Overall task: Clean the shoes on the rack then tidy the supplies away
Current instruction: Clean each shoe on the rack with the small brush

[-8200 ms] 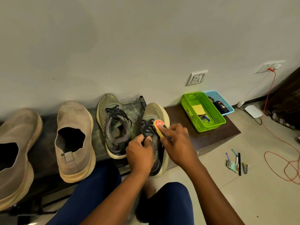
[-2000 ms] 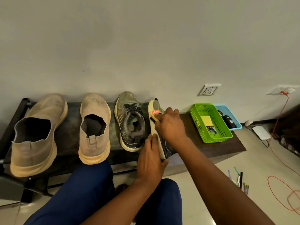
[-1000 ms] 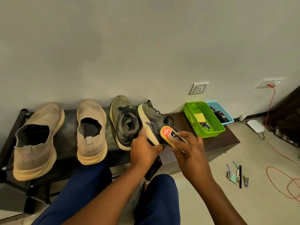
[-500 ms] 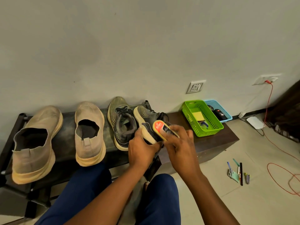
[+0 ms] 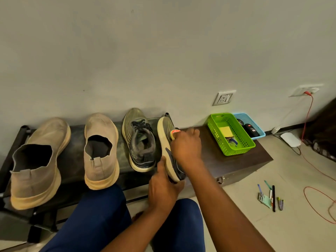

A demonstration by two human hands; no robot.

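Note:
Several shoes stand on a dark rack (image 5: 72, 160): two beige slip-ons (image 5: 38, 160) (image 5: 101, 150) and an olive laced sneaker (image 5: 140, 140). The second olive sneaker (image 5: 166, 140) is tipped on its side at the rack's right end, sole facing left. My left hand (image 5: 163, 186) grips its heel from below. My right hand (image 5: 187, 148) holds a red-and-yellow shoe-shine sponge (image 5: 174, 133) against the sneaker's upper side near the toe; most of the sponge is hidden under my fingers.
A green basket (image 5: 216, 131) with a yellow pad and a blue tray (image 5: 258, 130) with black items sit on a brown box (image 5: 236, 160) to the right. Pens (image 5: 271, 197) and a red cable (image 5: 318, 206) lie on the floor. My knees are below the rack.
The sneaker has gone from lifted and turned in my hands back down onto the rack on its side. My right hand moved the sponge up toward the toe; my left hand shifted to the heel.

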